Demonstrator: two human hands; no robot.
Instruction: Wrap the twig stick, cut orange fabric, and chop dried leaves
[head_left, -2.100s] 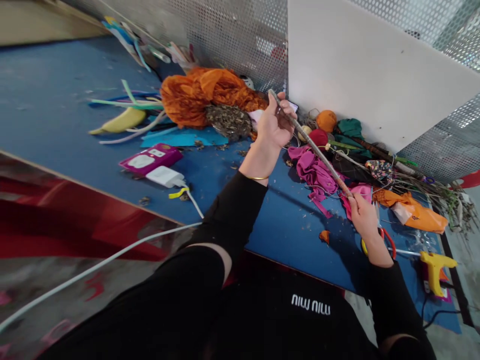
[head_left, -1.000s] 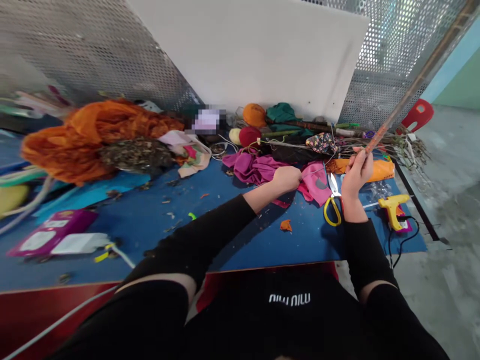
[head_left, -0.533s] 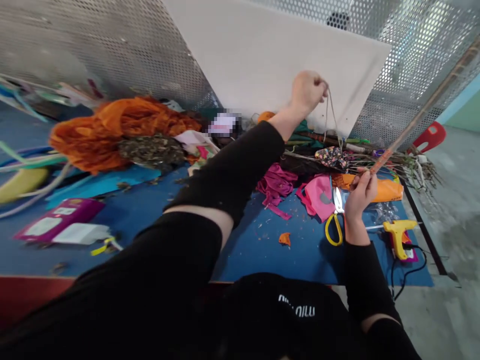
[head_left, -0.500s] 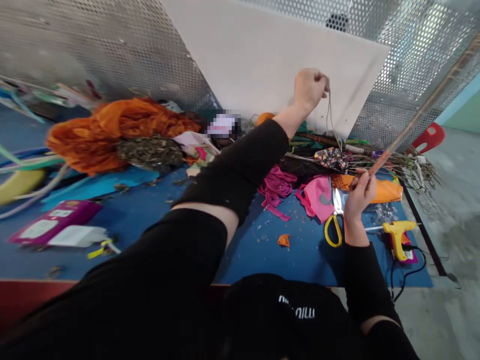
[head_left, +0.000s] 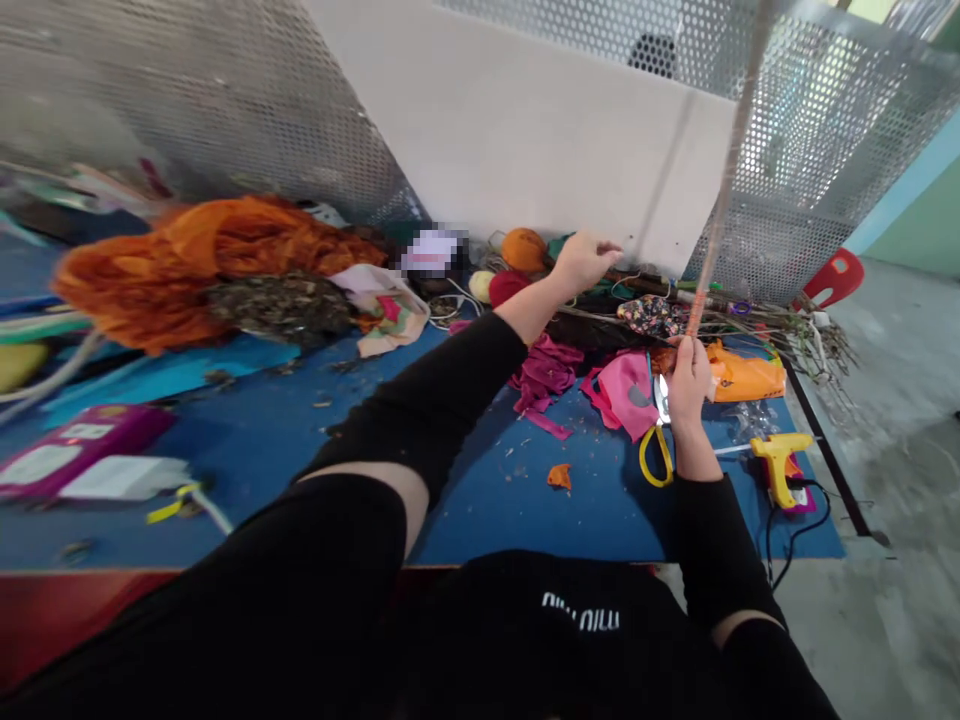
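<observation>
My right hand (head_left: 688, 380) is wrapped around the lower end of a long wooden stick (head_left: 724, 200), which rises almost upright and has orange-pink binding just above my fist. Further left and a little higher, my left hand (head_left: 589, 263) hovers over the heap at the back of the table, fingertips brought together. Whatever they pinch is too small or blurred to make out. Beneath my right hand lie yellow-handled scissors (head_left: 657, 458), their blades partly hidden by it. Pink felt (head_left: 631, 392) and an orange packet (head_left: 750, 374) flank that hand.
A yellow glue gun (head_left: 781, 462) with a black cord lies at the right edge of the blue table (head_left: 495, 510). Twigs (head_left: 795, 325) pile up at the back right. Orange fabric (head_left: 225, 255) and a purple box (head_left: 86, 445) occupy the left. A white board (head_left: 540, 140) leans behind.
The stick has swung from leaning right to nearly upright. My left hand has come down and left; the string that hung from it is no longer clearly visible. The view has shifted slightly.
</observation>
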